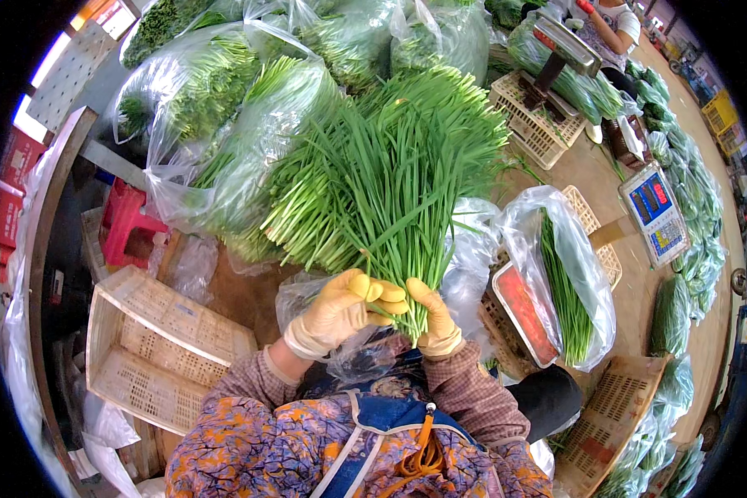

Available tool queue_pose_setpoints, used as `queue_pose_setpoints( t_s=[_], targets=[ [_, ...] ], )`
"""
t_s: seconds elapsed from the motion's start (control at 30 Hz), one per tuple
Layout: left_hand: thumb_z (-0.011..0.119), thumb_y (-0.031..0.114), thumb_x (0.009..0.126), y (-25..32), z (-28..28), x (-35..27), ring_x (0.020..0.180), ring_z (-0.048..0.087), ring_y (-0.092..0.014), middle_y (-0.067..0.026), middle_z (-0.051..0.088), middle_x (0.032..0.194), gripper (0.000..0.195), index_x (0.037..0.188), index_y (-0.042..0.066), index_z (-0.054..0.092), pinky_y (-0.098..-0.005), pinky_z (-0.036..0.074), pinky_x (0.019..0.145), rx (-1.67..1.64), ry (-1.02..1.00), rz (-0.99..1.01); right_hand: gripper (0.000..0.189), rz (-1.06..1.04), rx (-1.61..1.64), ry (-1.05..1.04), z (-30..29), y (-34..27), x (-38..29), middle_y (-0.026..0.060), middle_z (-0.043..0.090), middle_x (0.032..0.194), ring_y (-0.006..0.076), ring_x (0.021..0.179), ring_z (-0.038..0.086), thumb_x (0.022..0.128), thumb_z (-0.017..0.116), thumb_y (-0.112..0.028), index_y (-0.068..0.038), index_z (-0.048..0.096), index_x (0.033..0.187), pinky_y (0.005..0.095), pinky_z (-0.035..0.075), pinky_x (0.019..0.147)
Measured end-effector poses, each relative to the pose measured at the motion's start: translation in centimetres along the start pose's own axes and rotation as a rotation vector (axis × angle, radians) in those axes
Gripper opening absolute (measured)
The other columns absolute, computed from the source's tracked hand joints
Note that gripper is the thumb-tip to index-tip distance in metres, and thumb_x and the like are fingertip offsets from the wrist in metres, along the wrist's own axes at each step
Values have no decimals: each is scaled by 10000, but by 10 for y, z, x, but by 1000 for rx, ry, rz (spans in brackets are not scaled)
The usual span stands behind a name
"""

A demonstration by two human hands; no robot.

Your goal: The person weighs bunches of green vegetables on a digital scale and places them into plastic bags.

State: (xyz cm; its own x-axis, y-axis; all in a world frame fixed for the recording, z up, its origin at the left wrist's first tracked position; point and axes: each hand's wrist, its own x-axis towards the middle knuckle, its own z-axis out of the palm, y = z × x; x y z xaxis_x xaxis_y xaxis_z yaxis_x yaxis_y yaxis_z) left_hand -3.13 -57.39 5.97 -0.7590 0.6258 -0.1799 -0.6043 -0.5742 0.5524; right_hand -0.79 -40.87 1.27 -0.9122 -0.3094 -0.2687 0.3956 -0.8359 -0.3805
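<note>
A loose bunch of garlic chives (404, 205) fans out away from me, its pale stem ends between my hands. My right hand (434, 314), in a cream rubber glove with yellow fingertips, is closed around those ends. My left hand (352, 302), gloved alike, has its fingers bent against the left side of the stems; whether it grips any is unclear. Behind lies a large heap of chives (311, 218). To the right, a plastic bag (597, 299) with more chives rests open on a weighing scale with a red pan (523, 311).
Big clear bags of greens (211, 93) stand at the back left. A plastic crate (168, 342) lies to the left, another (622, 423) at lower right. A scale display (653, 215) rises at right. A co-worker (610, 31) is near a second scale (566, 46).
</note>
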Motion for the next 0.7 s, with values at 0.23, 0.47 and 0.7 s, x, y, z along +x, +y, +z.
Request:
queue_pose_setpoints(
  t_s=[0.23,0.47,0.7],
  targets=[
    [530,127,846,17,-41,-30,920,602,-325,-254,541,1093,172,956,-4,507,-388,543,723,53,42,31,424,42,69,-27,-5,-13,4,181,573,1058,231,855,616,837,577,-214,45,465,1154,263,555,582],
    [546,107,835,12,-36,-23,995,562,-328,-246,551,1079,151,929,-6,514,-427,462,867,136,132,205,437,37,27,-65,-2,-1,5,173,558,1112,283,1046,546,837,570,-235,21,467,1176,418,465,882],
    [499,94,855,8,1,1,1059,520,-233,-172,571,1098,236,1047,-17,578,-347,393,919,566,155,228,518,113,-95,-79,5,-2,-2,138,541,1152,269,1071,529,824,566,-330,-18,443,1219,429,461,876]
  ],
)
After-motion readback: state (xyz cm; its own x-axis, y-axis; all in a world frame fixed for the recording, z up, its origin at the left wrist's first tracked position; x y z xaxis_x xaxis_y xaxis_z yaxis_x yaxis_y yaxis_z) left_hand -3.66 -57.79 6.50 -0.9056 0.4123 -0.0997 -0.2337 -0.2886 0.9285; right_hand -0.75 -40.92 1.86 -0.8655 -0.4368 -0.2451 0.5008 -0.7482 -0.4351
